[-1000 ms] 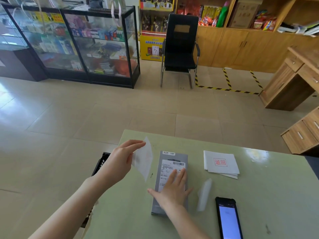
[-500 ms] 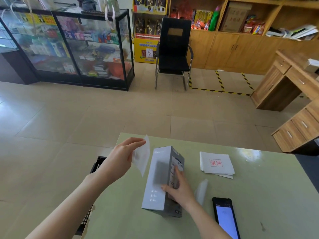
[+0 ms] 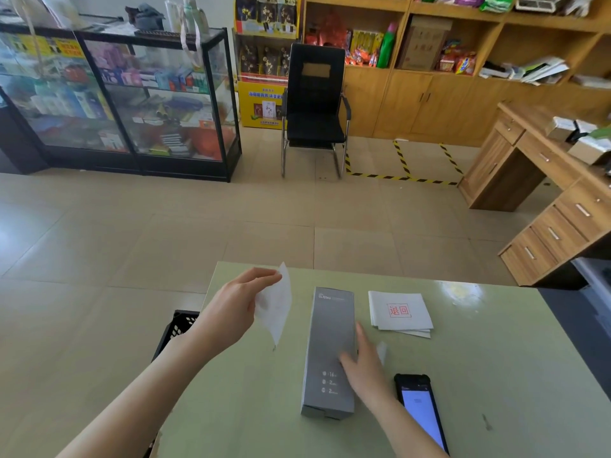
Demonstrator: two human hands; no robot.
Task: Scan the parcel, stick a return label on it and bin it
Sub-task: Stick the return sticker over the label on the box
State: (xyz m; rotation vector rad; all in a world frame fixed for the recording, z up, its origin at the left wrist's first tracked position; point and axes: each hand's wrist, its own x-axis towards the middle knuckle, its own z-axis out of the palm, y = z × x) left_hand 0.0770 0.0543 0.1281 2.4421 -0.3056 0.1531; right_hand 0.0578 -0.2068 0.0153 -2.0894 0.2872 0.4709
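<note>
The parcel (image 3: pixel 330 338), a long grey box, lies flat on the green table (image 3: pixel 496 375) with its plain printed face up. My right hand (image 3: pixel 363 368) rests flat on its right side, fingers spread. My left hand (image 3: pixel 238 309) is raised left of the box and pinches a white label sheet (image 3: pixel 276 309) by its top edge. A stack of white return labels (image 3: pixel 400 310) with a red stamp lies right of the box. The black bin (image 3: pixel 175 332) stands beside the table's left edge, partly hidden by my left arm.
A handheld scanner (image 3: pixel 421 414) with a lit screen lies near my right wrist. A small strip of backing paper (image 3: pixel 382 352) lies by the box. Beyond the table are tiled floor, a black chair (image 3: pixel 314 107), a glass cabinet (image 3: pixel 132 100) and wooden desks (image 3: pixel 545 180).
My right hand has turned the box over: the shipping-label face was up, the box stood on its side, and now the plain grey face is up. My left hand stayed raised with the sheet.
</note>
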